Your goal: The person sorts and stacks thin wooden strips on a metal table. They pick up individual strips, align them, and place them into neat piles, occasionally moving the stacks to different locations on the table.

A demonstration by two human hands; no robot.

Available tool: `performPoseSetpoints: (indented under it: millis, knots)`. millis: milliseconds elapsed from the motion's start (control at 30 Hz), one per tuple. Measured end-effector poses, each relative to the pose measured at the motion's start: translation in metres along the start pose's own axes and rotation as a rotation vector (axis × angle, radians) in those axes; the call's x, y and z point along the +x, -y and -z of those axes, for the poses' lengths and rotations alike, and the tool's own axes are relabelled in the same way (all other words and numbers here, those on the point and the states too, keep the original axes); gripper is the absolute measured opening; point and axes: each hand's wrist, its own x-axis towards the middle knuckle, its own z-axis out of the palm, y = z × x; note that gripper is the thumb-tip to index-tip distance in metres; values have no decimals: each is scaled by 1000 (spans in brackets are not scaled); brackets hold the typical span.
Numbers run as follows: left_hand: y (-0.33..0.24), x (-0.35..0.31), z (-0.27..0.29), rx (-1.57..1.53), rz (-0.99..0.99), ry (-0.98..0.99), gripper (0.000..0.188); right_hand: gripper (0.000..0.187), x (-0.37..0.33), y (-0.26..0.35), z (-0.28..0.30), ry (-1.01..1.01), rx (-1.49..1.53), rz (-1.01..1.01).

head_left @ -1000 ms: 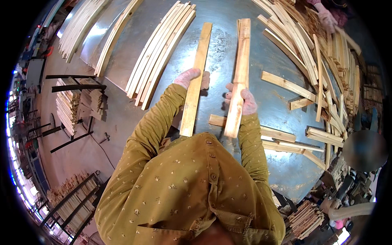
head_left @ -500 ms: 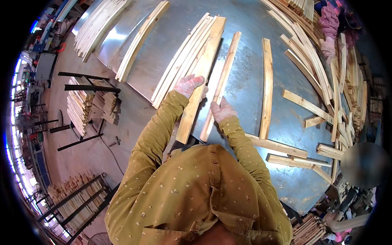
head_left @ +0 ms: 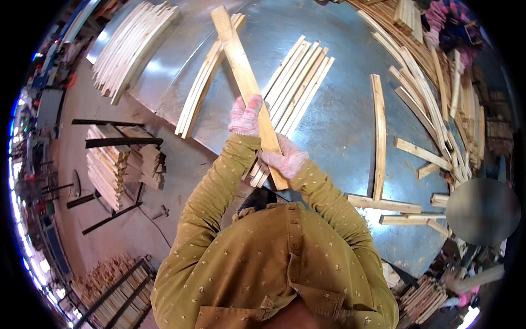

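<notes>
A broad, flat wooden board [head_left: 241, 61] slants across the middle, its far end tipped left over a small stack of wooden strips [head_left: 200, 89]. My left hand [head_left: 245, 115], in a pinkish-white glove, grips the board around its middle. My right hand [head_left: 287, 157], gloved alike, has its fingers closed on the board near its close end. Beneath and to the right of the board, several narrow wooden strips [head_left: 302, 82] lie side by side on the metal table [head_left: 339, 120]. The board hides part of them.
Far left on the table lies a wide row of strips [head_left: 131, 49]. One strip [head_left: 378, 134] lies alone at right, beside scattered pieces [head_left: 422, 153] and a large pile. A co-worker's gloved hand [head_left: 432, 38] is at far right. Racks of wood [head_left: 109, 170] stand left on the floor.
My hands have swung the broad board leftward, its far end now over the left stack. The narrow strip from my right hand lies with the middle row; my right hand has shifted onto the board.
</notes>
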Motion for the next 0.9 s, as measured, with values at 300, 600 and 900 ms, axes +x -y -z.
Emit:
performPoseSetpoints:
  millis: [300,600,900]
  knots:
    - [-142,53,44,1846,-374,969,41,44,-29,76,101,-62,-1371,335]
    - [-52,103,100,1791,-269,195,58,93,-119,-83,254,-1065,-1191,-841]
    - [-10,139,119,1717,-7,-32,92,67,-111,-83,220,-1016,-676,-691]
